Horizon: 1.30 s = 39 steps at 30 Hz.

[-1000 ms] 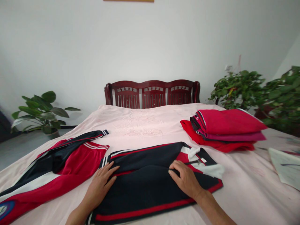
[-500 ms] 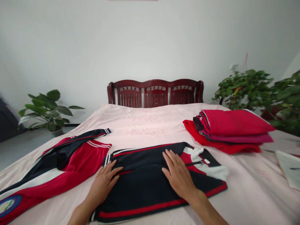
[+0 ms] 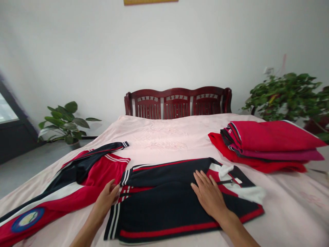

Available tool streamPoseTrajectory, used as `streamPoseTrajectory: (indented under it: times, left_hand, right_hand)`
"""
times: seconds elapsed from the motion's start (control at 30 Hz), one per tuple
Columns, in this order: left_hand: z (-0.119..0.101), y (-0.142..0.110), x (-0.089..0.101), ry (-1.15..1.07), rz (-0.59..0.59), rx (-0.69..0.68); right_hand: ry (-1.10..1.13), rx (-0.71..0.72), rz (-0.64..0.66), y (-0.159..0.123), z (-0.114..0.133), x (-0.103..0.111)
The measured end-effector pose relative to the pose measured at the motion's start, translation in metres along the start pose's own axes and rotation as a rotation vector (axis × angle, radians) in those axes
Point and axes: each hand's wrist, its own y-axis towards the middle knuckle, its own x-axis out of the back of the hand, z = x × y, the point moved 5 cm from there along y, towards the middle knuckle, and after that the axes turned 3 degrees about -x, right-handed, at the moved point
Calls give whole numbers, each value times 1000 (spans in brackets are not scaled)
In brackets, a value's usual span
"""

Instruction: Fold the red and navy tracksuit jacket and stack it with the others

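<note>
Right hand (image 3: 209, 197) flat, fingers spread open on a folded navy tracksuit jacket (image 3: 164, 209), left hand (image 3: 105, 200) at its edge, fingers curled, maybe pinching, hard to tell, red-and-navy jacket (image 3: 89, 175) just beside, folded red clothes (image 3: 267, 147) on the bed (image 3: 154, 137), dark wooden headboard (image 3: 177, 103) beyond

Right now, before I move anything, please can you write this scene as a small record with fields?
Left hand: fingers curved at the upper edge of the navy and red jacket, next to its striped sleeve
Right hand: flat on the navy and red jacket
Beside: red and navy garment, spread out to the left
Stack: folded red clothes, to the right
Surface: pale pink bed sheet
Behind: dark red wooden headboard, green potted plant
</note>
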Motion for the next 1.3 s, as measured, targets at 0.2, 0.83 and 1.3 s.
streamPoseTrajectory:
  times: [0.2,0.83,1.3]
  left_hand:
    - [-15,-19,4,-148,236,313]
    - [-41,-18,-29,-278,384,279]
    - [-18,-11,-45,-481,449,800]
  right_hand:
    - [112,125,-129,-6,28,22]
    - [222,294,15,-27,71,6]
    - [320,215,58,-25,76,10]
